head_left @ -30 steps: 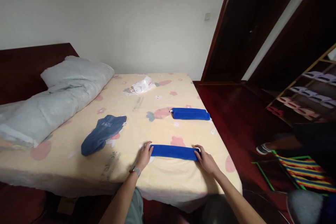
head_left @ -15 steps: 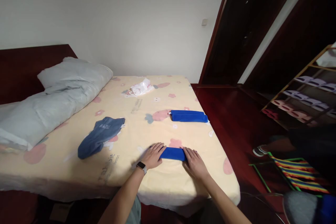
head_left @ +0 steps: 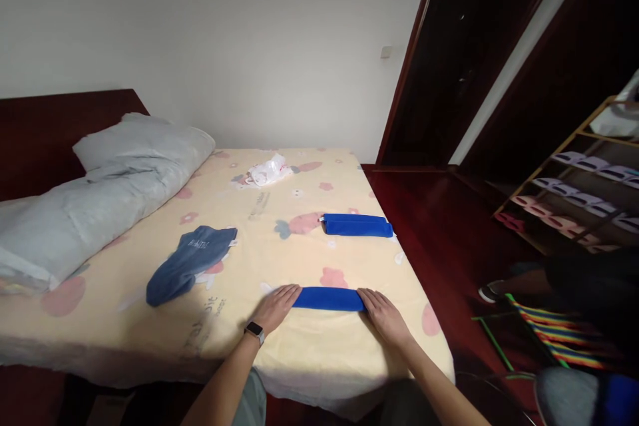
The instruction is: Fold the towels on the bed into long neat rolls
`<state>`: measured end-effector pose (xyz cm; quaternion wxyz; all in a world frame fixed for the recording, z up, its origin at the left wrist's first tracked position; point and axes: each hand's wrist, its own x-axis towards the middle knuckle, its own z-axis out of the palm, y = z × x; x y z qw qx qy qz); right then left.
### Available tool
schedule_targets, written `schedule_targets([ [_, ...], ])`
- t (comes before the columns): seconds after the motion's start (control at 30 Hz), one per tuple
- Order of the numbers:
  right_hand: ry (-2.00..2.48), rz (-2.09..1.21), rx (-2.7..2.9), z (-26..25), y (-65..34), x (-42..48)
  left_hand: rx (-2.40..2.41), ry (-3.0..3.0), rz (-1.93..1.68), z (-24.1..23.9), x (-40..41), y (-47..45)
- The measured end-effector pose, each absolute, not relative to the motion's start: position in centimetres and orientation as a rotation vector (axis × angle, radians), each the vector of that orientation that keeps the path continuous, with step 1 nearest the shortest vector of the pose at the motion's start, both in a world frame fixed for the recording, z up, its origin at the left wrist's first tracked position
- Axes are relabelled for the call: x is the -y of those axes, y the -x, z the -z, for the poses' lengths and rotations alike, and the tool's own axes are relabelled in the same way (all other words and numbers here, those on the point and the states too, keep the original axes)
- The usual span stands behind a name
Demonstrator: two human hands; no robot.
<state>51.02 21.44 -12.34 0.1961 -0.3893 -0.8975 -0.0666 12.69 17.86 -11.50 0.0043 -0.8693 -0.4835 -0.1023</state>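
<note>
A long folded blue towel (head_left: pixel 328 299) lies near the front edge of the bed (head_left: pixel 319 353). My left hand (head_left: pixel 276 306) rests flat on its left end, fingers spread, a watch on the wrist. My right hand (head_left: pixel 383 313) lies flat on its right end. Neither hand grips anything. A second folded blue towel (head_left: pixel 356 225) sits farther back, close to the bed's right edge.
A crumpled dark blue-grey cloth (head_left: pixel 187 262) lies left of my hands. A grey duvet (head_left: pixel 100 193) fills the bed's left side, and a white plastic bag (head_left: pixel 268 170) lies at the far end. A shoe rack (head_left: pixel 574 193) and a striped stool (head_left: pixel 549 336) stand on the right.
My hands slid inward over the near blue towel, then apart again toward its ends. The towel lies stretched long between them. The view shifted slightly.
</note>
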Motion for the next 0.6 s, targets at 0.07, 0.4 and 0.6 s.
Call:
schedule_targets([
  [0.07, 1.09, 0.177, 2.497, 12.7, -51.5, -21.3, 1.499, 2.676, 0.389, 12.0, -17.6, -12.4],
  [0.4, 1.101, 0.15, 2.511, 13.7, -53.4, -20.0, 1.439, 2.665, 0.625, 11.8, -15.3, -12.0],
  [0.6, 1.095, 0.063, 2.534, 12.7, -53.0, -20.1, 1.542, 2.755, 0.428, 10.9, -15.2, -12.2],
])
